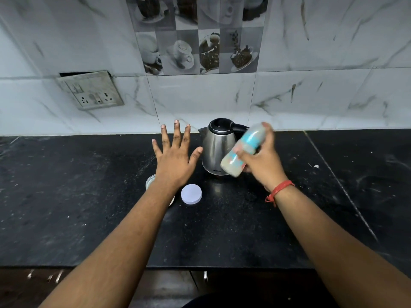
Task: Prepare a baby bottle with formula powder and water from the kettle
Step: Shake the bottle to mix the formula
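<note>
My right hand grips a baby bottle with blue markings and pale milky liquid inside. The bottle is tilted and blurred, held in the air in front of the steel kettle, whose black lid is closed. My left hand hovers flat with fingers spread, left of the kettle, holding nothing. Under my left forearm a formula jar shows only at its rim. Its round white lid lies flat on the counter beside it.
The black stone counter runs to a white marble-tiled wall. A socket plate hangs loose on the wall at the left. The counter's front edge is near me, with cabinet handles below.
</note>
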Tool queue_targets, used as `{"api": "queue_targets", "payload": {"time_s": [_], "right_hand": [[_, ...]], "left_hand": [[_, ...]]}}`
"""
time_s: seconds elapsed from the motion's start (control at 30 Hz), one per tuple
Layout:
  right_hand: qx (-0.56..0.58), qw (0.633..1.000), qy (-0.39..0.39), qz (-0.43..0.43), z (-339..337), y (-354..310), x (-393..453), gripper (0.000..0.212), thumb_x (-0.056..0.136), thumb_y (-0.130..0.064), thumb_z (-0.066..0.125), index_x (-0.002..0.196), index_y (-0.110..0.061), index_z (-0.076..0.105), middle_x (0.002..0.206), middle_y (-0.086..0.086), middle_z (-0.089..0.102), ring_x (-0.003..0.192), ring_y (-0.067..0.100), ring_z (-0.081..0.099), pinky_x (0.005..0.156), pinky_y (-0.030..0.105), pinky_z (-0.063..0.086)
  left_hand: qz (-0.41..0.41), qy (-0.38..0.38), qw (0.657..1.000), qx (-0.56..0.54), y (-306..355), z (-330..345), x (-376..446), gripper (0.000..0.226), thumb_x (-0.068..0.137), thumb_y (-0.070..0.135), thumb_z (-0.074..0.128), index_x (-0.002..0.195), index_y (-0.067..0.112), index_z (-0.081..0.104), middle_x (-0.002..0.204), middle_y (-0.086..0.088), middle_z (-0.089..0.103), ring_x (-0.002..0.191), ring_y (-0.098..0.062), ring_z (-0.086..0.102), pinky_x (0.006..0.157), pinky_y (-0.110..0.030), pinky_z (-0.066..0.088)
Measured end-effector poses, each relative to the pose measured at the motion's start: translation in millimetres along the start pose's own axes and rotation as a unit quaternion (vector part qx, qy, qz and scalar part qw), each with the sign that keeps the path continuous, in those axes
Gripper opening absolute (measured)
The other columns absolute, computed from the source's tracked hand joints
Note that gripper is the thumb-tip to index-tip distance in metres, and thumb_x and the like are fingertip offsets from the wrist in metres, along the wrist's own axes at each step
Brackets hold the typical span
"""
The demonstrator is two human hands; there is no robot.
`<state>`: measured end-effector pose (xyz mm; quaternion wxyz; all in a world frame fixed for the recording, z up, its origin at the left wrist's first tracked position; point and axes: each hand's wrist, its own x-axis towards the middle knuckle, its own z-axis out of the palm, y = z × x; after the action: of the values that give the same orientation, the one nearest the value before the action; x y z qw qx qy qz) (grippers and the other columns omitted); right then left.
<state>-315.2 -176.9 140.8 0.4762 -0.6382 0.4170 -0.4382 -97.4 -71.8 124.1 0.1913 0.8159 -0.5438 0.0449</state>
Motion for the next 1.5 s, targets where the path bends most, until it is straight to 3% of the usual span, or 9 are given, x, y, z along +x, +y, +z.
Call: {"api": "queue_targets", "payload": {"time_s": [0.2, 0.37, 0.67, 0.8, 0.97, 1.1, 1.23, 1.4, 1.5], "right_hand": [[0.104, 0.984, 0.148, 0.001, -4.0, -4.4, 8.4, 0.09, 0.087, -0.026, 0.077, 0.151, -0.04, 0.014, 0.125, 0.006, 0.061, 0.1, 0.021, 0.072, 0.08, 0.054, 0.062], [-0.069, 0.991, -0.104, -0.045, -0.6, 2.5, 7.2, 0.094, 0.084, -0.023, 0.082, 0.15, -0.047, 0.019, 0.126, -0.004, 0.06, 0.105, 0.019, 0.069, 0.09, 0.045, 0.06], [-0.041, 0.996, -0.071, -0.031, 2.1, 1.9, 12.7, 0.093, 0.084, -0.026, 0.082, 0.151, -0.047, 0.02, 0.13, -0.001, 0.059, 0.103, 0.02, 0.069, 0.085, 0.049, 0.061], [0.121, 0.985, 0.122, -0.015, -2.3, -4.2, 25.9, 0.088, 0.088, -0.026, 0.077, 0.151, -0.04, 0.017, 0.12, -0.003, 0.063, 0.098, 0.017, 0.073, 0.075, 0.05, 0.064], [-0.013, 0.992, -0.118, -0.038, -0.9, 2.5, 26.2, 0.087, 0.079, -0.03, 0.083, 0.138, -0.061, 0.028, 0.128, -0.004, 0.059, 0.099, 0.024, 0.073, 0.069, 0.045, 0.064], [0.145, 0.988, 0.041, -0.014, 1.9, 2.0, 31.4, 0.087, 0.082, -0.031, 0.08, 0.145, -0.051, 0.024, 0.121, -0.01, 0.058, 0.098, 0.015, 0.074, 0.064, 0.048, 0.064], [-0.042, 0.985, -0.147, -0.074, -0.9, 2.6, 33.6, 0.093, 0.075, -0.03, 0.085, 0.145, -0.052, 0.027, 0.129, -0.007, 0.059, 0.104, 0.023, 0.072, 0.087, 0.052, 0.06], [0.092, 0.993, 0.06, -0.053, -13.9, -12.2, 47.9, 0.086, 0.076, -0.041, 0.081, 0.144, -0.048, 0.029, 0.119, -0.005, 0.059, 0.09, 0.017, 0.075, 0.059, 0.041, 0.063], [-0.007, 0.997, -0.037, -0.066, 0.1, -0.9, 35.7, 0.091, 0.078, -0.03, 0.084, 0.145, -0.051, 0.025, 0.122, -0.007, 0.062, 0.098, 0.019, 0.073, 0.077, 0.051, 0.063]], "left_hand": [[-0.005, 0.001, 1.0, 0.002, -2.0, 0.1, 1.6, 0.079, 0.098, 0.071, 0.009, 0.165, 0.032, -0.006, 0.174, 0.001, -0.018, 0.157, -0.034, -0.026, 0.124, -0.068, -0.007], [-0.004, 0.005, 1.0, -0.001, 0.7, -4.3, 7.0, 0.079, 0.098, 0.07, 0.011, 0.166, 0.032, -0.005, 0.174, 0.001, -0.015, 0.158, -0.035, -0.023, 0.124, -0.068, -0.007], [0.001, 0.006, 1.0, 0.006, 3.3, -5.1, 16.6, 0.08, 0.097, 0.07, 0.008, 0.166, 0.032, -0.005, 0.174, 0.005, -0.017, 0.158, -0.033, -0.024, 0.124, -0.066, -0.008], [-0.003, 0.004, 1.0, 0.008, -0.2, -1.8, 18.6, 0.079, 0.097, 0.071, 0.007, 0.165, 0.033, -0.006, 0.174, 0.005, -0.017, 0.157, -0.034, -0.025, 0.124, -0.067, -0.008], [-0.001, 0.004, 1.0, 0.01, -4.8, 0.5, 25.1, 0.08, 0.096, 0.073, 0.004, 0.165, 0.034, -0.008, 0.173, 0.006, -0.017, 0.158, -0.035, -0.023, 0.122, -0.068, -0.008], [-0.003, 0.003, 1.0, 0.006, -5.5, 0.9, 28.3, 0.08, 0.096, 0.074, 0.003, 0.165, 0.035, -0.008, 0.173, 0.007, -0.018, 0.157, -0.034, -0.024, 0.122, -0.068, -0.008], [0.002, 0.004, 1.0, 0.016, -6.4, 1.0, 30.4, 0.083, 0.093, 0.075, -0.001, 0.165, 0.035, -0.009, 0.173, 0.006, -0.018, 0.157, -0.034, -0.024, 0.122, -0.068, -0.007], [-0.001, 0.004, 1.0, 0.013, -9.1, 3.2, 33.0, 0.083, 0.093, 0.077, -0.002, 0.165, 0.035, -0.009, 0.173, 0.006, -0.018, 0.157, -0.034, -0.025, 0.122, -0.067, -0.009], [0.0, 0.001, 1.0, 0.017, -7.1, 4.2, 34.6, 0.083, 0.093, 0.076, -0.002, 0.165, 0.036, -0.01, 0.173, 0.006, -0.019, 0.157, -0.034, -0.025, 0.122, -0.068, -0.008]]}}
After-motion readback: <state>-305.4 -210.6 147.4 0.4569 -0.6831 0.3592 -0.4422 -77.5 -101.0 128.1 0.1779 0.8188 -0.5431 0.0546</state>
